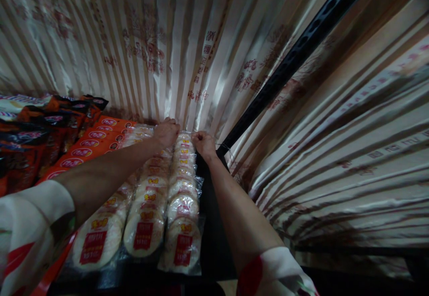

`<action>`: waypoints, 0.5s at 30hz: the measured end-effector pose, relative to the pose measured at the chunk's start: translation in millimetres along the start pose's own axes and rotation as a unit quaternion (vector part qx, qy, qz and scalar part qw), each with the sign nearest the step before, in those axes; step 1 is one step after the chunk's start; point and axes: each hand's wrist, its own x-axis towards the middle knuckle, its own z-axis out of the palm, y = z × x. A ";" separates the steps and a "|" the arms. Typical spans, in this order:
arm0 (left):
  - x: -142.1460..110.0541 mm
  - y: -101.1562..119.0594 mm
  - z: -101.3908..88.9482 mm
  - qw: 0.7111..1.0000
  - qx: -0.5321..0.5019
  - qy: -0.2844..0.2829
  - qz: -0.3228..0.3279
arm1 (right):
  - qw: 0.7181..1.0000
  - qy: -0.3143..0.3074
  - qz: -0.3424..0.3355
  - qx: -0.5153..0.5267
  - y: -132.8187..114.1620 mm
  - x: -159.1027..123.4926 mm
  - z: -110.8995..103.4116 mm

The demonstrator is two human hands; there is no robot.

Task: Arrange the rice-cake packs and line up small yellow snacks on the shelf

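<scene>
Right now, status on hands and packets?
Left hand and right hand at far end of rightmost packet row; grip unclear. Row overlapped lengthwise. Black post close by right hand.

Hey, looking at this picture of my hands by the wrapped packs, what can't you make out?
All in the head view:
- Whether the left hand grips anything: its fingertips are hidden behind the hand itself.
- Parts of the orange packets: covered by the left forearm.
- The full row of dark packets: cut off by the left edge.
- Fine print on the nearest red labels: too small.
</scene>
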 end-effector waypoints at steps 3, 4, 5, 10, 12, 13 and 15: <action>-0.5 0.6 1.0 1.000 0.001 -0.015 -0.011 | 1.000 -0.001 0.001 -0.019 -1.7 1.0 -0.3; -0.8 0.7 1.2 1.000 -0.001 -0.019 -0.018 | 1.000 -0.001 0.000 -0.021 -1.2 2.0 0.4; -1.0 0.7 1.5 0.999 -0.003 -0.022 -0.025 | 1.000 -0.003 -0.002 -0.021 -0.3 3.0 1.4; -1.6 0.2 2.9 0.999 -0.017 -0.025 -0.045 | 1.000 -0.004 -0.009 -0.013 4.7 5.9 5.7; -1.3 0.3 3.2 0.998 -0.021 -0.026 -0.054 | 1.000 0.001 -0.008 -0.020 4.9 5.7 5.9; -1.2 0.5 3.2 0.998 -0.022 -0.027 -0.057 | 1.000 0.003 -0.006 -0.025 4.6 5.6 5.7; -1.1 1.3 2.8 0.997 -0.024 -0.032 -0.060 | 0.999 0.000 -0.003 -0.035 3.6 5.5 5.2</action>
